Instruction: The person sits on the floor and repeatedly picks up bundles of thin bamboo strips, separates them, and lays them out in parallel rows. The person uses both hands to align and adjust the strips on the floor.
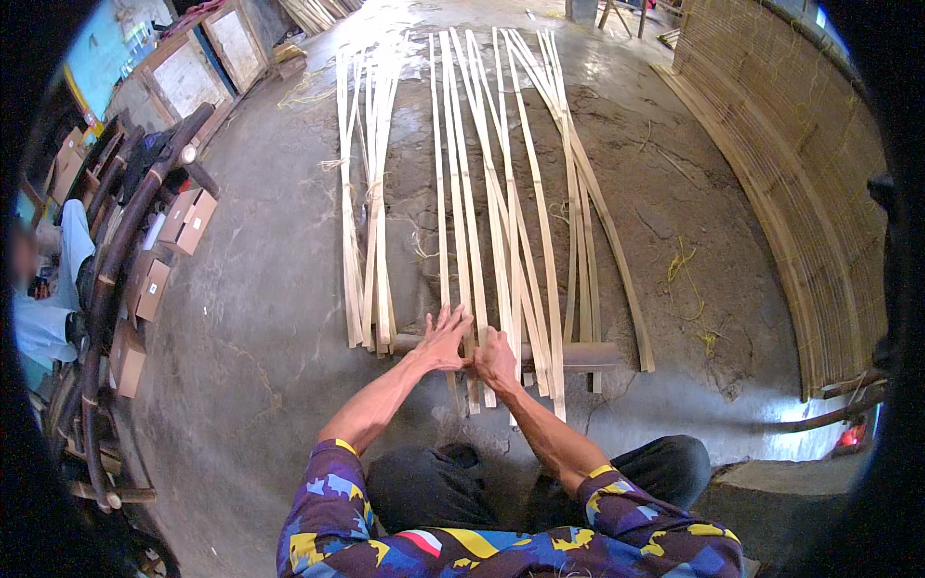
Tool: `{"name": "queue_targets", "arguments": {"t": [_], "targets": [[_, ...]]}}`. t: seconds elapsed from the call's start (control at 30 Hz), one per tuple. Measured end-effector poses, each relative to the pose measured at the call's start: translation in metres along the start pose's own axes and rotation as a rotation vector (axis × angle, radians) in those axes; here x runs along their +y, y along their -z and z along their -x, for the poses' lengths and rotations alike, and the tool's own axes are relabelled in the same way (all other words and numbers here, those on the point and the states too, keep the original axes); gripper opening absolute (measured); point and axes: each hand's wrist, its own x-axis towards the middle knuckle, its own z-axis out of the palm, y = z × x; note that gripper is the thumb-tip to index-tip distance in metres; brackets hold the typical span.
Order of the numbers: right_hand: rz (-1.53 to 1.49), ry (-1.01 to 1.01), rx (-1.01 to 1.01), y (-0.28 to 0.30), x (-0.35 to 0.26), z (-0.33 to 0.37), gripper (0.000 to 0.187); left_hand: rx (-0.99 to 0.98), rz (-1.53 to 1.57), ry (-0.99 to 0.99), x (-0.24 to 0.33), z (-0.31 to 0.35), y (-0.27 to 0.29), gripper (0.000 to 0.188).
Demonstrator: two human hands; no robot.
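Long pale bamboo strips lie lengthwise on the floor in front of me, some crossing each other. Their near ends rest over a brown pole or bamboo length lying crosswise. My left hand lies on the strips with its fingers spread, pressing near their close ends. Right beside it, my right hand is closed in a fist over the neighbouring strips. What its fingers grip is hidden; a small dark bit shows between the two hands. Left of them lies a separate bunch of strips, apparently tied.
A large slatted bamboo screen leans along the right side. Yellow twine lies on the cracked floor. At left stand a dark bamboo bench, cardboard boxes and a person in light blue clothing.
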Motion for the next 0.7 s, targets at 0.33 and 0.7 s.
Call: {"name": "queue_targets", "arguments": {"t": [0.33, 0.7], "targets": [[0.347, 0.009, 0.250, 0.044, 0.038, -0.025, 0.032, 0.022, -0.111, 0.007, 0.025, -0.006, 0.000, 0.098], [0.015, -0.174, 0.022, 0.057, 0.050, -0.044, 0.023, -0.029, -0.112, 0.046, 0.033, -0.001, -0.016, 0.113]]}}
